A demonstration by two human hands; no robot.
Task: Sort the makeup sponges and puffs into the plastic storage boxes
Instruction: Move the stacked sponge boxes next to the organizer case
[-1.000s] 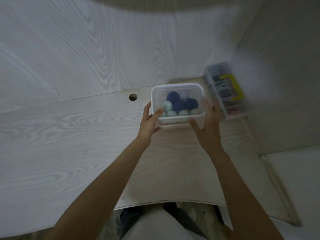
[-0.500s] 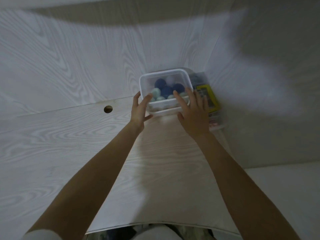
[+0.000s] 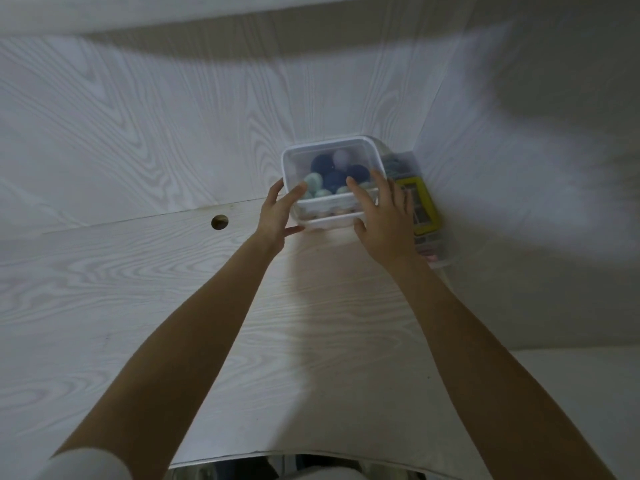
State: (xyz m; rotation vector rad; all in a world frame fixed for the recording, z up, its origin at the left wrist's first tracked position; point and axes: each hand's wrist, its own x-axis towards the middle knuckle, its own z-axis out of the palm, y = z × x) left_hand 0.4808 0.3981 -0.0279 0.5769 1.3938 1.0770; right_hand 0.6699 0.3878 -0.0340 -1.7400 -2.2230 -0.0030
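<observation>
Pale woodgrain desk, matching woodgrain wall panels behind and to the right, round cable hole near back edge. Clear rounded-rectangular plastic box at far back corner, stacked on a lower clear box. Packed with round puffs, dark blue and mint. Left hand and right hand apart, fingers extended, pressing on opposite box sides. Just right: clear compartment organizer, yellow latch, blurred.
</observation>
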